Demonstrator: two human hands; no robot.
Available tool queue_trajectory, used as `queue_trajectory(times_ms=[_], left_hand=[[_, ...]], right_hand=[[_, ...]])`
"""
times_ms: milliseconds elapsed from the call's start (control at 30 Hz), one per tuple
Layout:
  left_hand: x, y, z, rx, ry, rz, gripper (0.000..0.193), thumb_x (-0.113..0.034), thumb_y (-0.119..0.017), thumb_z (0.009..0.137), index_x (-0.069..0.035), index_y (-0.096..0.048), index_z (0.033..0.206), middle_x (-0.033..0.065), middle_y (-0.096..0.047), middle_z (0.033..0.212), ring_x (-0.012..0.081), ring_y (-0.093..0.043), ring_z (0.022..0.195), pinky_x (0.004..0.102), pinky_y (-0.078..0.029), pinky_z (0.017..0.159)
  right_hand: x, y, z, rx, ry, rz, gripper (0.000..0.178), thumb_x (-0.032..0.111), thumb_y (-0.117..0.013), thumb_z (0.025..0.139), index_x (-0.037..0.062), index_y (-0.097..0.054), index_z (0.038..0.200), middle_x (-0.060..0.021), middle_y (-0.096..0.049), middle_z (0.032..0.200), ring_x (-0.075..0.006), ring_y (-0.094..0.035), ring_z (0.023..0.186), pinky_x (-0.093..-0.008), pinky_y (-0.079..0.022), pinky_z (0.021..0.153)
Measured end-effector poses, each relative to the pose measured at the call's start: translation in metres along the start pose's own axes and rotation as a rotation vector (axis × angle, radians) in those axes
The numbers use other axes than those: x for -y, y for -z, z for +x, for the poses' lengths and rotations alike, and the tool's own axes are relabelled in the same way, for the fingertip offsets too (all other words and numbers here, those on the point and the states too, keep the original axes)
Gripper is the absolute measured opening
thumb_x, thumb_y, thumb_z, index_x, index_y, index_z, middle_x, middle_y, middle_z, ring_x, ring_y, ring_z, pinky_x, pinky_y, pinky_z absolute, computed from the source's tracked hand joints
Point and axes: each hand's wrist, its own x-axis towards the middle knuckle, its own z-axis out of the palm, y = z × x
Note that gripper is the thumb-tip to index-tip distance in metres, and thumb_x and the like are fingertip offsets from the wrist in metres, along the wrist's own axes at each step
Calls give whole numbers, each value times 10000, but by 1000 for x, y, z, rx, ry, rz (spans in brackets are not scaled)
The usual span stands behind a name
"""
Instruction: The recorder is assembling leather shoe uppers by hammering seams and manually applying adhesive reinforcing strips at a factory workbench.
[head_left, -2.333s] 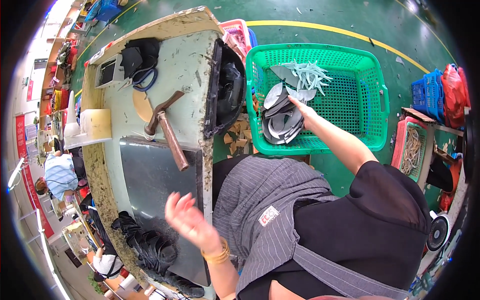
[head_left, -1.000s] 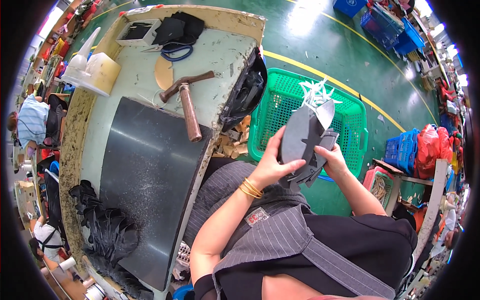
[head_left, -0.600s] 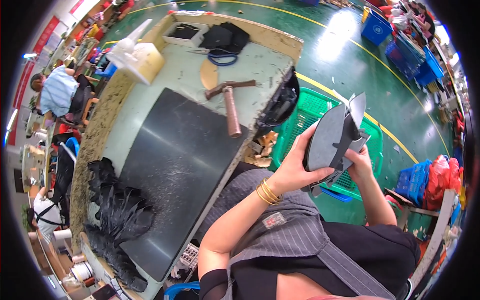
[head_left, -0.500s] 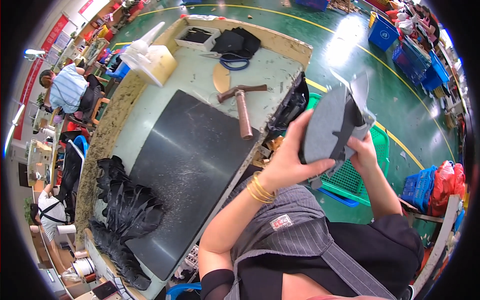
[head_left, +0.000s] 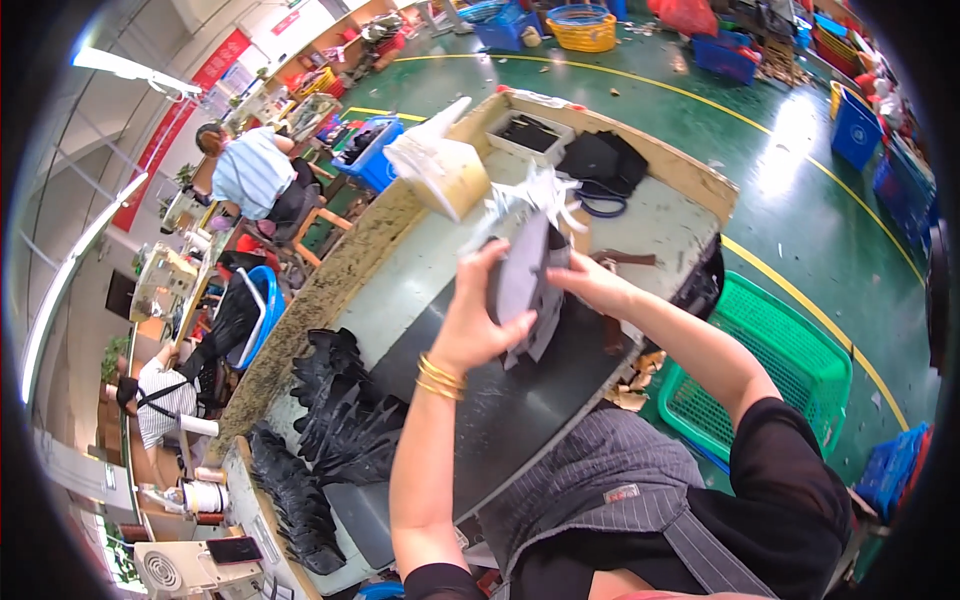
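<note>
My view is bright and evenly lit by a ceiling strip light [head_left: 95, 245] at the left, with white glare on the green floor [head_left: 800, 130], straight edges bowing toward the black fisheye rim, and slight motion blur on my hands.

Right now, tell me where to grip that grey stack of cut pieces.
Grip the grey stack by its long edges, one hand per side, as the left hand and right hand do. It stands upright and flat above the dark mat, so both edges are open; the white ties on top are loose.
</note>
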Motion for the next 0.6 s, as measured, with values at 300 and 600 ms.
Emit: queue_trajectory(times_ms=[300,600], left_hand=[[-33,-21,-15,-31,-35,421,831,-176,-828,637,-243,-508,1401,155,-445,1282,351,-468,1173,485,-388,1007],[-47,-33,-10,86,6,565,916,-200,-859,549,-258,-530,1401,142,-442,1309,368,-414,1252,511,-362,1048]], right_hand=[[105,68,21,-156,123,-788,421,244,-705,925,5,-573,1246,-73,-666,1018,-109,-622,918,-271,-512,798],[134,11,71,196,-104,-1576,787,508,-731,823,47,-466,1404,-205,-666,1056,-343,-651,1009,-403,-512,873]])
